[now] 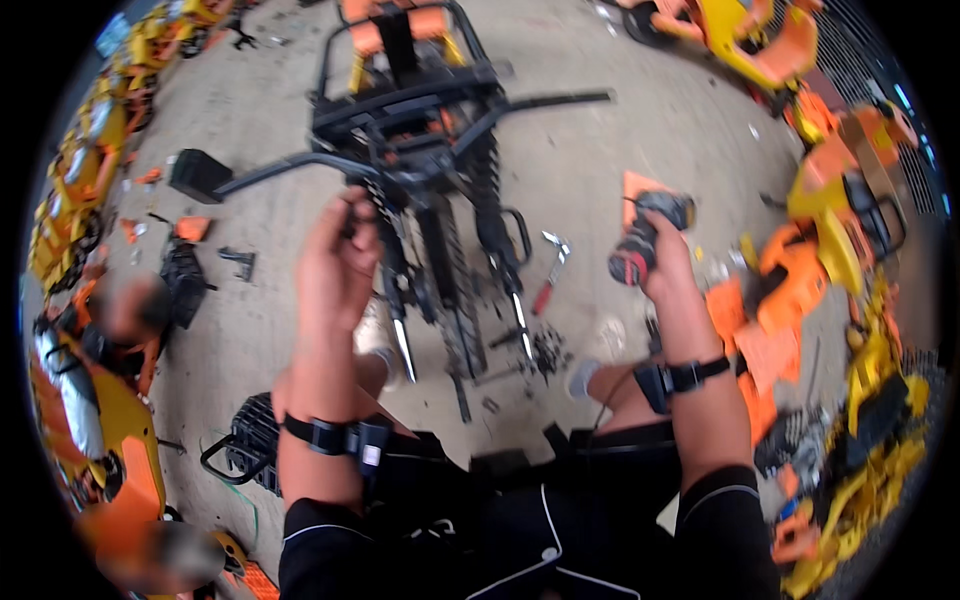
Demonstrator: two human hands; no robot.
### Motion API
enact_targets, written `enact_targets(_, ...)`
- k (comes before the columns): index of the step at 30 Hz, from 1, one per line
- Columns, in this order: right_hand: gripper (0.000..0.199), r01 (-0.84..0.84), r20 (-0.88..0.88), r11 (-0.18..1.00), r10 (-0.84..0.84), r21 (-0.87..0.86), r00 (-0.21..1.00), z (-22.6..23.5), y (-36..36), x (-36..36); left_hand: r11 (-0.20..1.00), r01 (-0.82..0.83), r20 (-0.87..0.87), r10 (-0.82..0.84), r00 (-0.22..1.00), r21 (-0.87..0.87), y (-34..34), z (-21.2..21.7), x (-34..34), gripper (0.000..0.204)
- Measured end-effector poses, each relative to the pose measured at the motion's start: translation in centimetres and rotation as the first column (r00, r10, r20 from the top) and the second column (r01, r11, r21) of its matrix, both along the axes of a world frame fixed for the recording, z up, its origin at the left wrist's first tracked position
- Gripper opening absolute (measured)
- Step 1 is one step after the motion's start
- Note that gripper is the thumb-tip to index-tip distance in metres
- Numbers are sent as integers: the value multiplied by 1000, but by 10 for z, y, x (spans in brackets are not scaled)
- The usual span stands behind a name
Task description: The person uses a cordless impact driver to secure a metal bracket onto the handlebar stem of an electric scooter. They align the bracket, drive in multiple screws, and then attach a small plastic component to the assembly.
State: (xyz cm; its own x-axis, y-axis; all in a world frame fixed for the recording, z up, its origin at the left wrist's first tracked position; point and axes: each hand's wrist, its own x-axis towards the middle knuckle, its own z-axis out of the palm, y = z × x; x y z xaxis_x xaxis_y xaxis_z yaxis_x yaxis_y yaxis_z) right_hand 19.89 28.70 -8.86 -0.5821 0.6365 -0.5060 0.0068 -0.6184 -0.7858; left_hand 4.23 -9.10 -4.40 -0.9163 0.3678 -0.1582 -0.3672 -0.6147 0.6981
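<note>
A cordless drill point(632, 252), dark with a red band, is gripped in my right hand point(669, 258), off to the right of a stripped scooter frame point(425, 160). My left hand point(340, 262) is raised beside the front of the frame, just below its left handlebar point(290, 163). Its fingers are curled around something dark and small that I cannot make out. Bare fork legs with shiny silver ends point(521, 325) point toward me, and a dark treaded tyre point(453, 270) lies between them.
On the concrete floor lie a red-handled tool point(550, 280), a heap of small dark parts point(547, 353) and a black box point(200, 176). Orange panels point(770, 355) are scattered at the right. Yellow scooters point(90, 185) line the left side, and more yellow bodywork point(745, 35) stands at the far right.
</note>
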Motion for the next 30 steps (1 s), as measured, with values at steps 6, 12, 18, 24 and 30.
enact_targets(6, 22, -259, 431, 964, 210, 57, 877, -90, 14, -10, 998, 64, 36, -63, 997, -12, 0, 10, -7, 23)
enact_targets(12, 41, -861, 976, 490, 79, 138, 201, -241, 20, 6, 993, 109, 54, -112, 992, 52, -16, 0, -16, 20)
enact_targets(18, 65, -907, 985, 405, -164, 114, 51, -350, 6, 33, 992, 105, 34, -103, 994, -76, -17, -4, -14, 19)
enact_targets(24, 76, -874, 932, 344, -239, 343, 272, -410, 17, 66, 989, 77, 49, -71, 996, -126, -29, -17, -14, 23)
enact_targets(30, 81, -798, 919, 458, -140, 391, 369, -394, 3, 68, 981, 51, 69, -39, 997, -189, -21, -15, -11, 18)
